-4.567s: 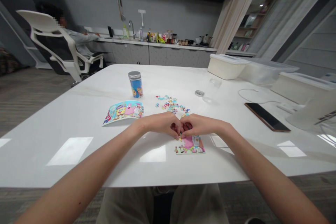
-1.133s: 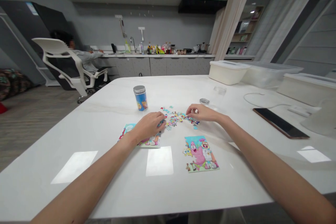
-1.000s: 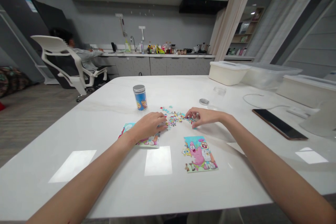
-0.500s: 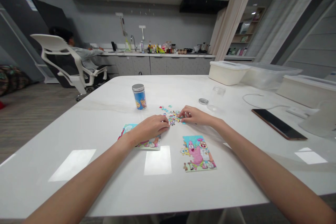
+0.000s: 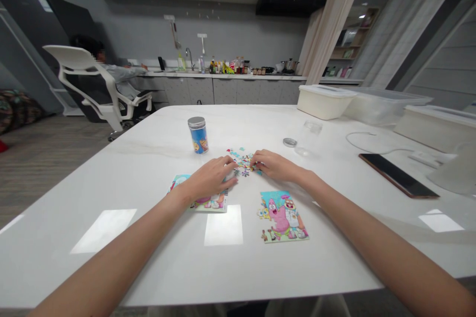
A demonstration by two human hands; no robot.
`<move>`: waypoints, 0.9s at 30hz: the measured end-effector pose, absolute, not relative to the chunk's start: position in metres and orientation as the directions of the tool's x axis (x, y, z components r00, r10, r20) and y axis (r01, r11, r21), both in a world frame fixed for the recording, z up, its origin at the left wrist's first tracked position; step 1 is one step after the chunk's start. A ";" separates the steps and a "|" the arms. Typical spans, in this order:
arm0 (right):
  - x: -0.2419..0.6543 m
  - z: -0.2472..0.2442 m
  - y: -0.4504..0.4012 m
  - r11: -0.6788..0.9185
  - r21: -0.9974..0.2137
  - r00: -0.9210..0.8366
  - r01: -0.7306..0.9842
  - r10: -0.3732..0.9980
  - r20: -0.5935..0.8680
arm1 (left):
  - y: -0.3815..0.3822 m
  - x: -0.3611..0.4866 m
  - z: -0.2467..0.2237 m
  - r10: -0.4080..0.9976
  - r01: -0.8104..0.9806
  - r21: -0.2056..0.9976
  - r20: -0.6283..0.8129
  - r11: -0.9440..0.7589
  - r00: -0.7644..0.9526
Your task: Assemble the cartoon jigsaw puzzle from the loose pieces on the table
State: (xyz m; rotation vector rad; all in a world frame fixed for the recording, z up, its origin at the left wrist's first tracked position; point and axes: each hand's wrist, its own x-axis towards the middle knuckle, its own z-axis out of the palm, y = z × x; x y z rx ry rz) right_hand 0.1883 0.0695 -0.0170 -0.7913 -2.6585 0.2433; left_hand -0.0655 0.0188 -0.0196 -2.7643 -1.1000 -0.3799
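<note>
Small loose jigsaw pieces (image 5: 244, 161) lie in a pile on the white table (image 5: 156, 267). My left hand (image 5: 215, 176) is at the pile's left edge, its fingers apart, partly over a colourful picture card (image 5: 219, 203). At the pile's right side my right hand (image 5: 273, 164) has bent fingertips touching pieces; whether one is pinched is too small to tell. Nearer me lies a partly joined puzzle (image 5: 284, 218) with a pink starfish figure and an uneven left edge.
Behind the pile stands a lidded jar (image 5: 198, 136). A metal lid (image 5: 289, 142) and clear jar (image 5: 310, 138) are right of it. Farther right are a phone (image 5: 397, 175), a cable and storage boxes (image 5: 325, 102). A person sits in a chair (image 5: 85, 79) at the back left.
My left hand has shifted slightly back, its fingers more spread. The right hand has moved a little left over the pieces. The view has shifted slightly.
</note>
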 end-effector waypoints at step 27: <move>0.174 -0.028 0.063 0.838 -0.372 -0.787 0.400 0.522 0.329 | 0.023 -0.077 -0.011 0.775 0.793 -0.015 0.204 -0.609 0.598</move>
